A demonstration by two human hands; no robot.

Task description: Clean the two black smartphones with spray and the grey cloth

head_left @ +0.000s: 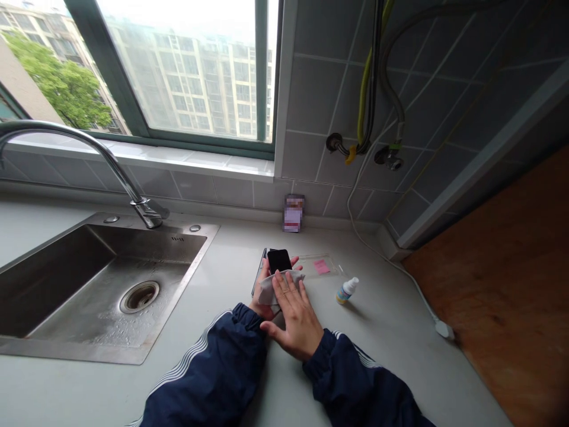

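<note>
My left hand (262, 303) is closed round a black smartphone (278, 260), its fingertips showing past the right edge. The phone's dark, glossy upper part is uncovered. Over its lower part lies a light grey cloth (267, 290). My right hand (296, 317) rests flat on the cloth, fingers stretched out and thumb apart. Behind the phone, a flat dark-edged item (258, 274) lies on the counter, mostly hidden. To the right are a clear plastic piece with a pink label (321, 266) and a small white-capped spray bottle (347, 290), standing upright.
A steel sink (178, 320) with a chrome faucet (111, 155) is on the left. A blurred card-like item (293, 213) leans against the tiled wall. A white cable (377, 250) runs down to a plug (443, 330) on the right, near a brown wooden panel (502, 284).
</note>
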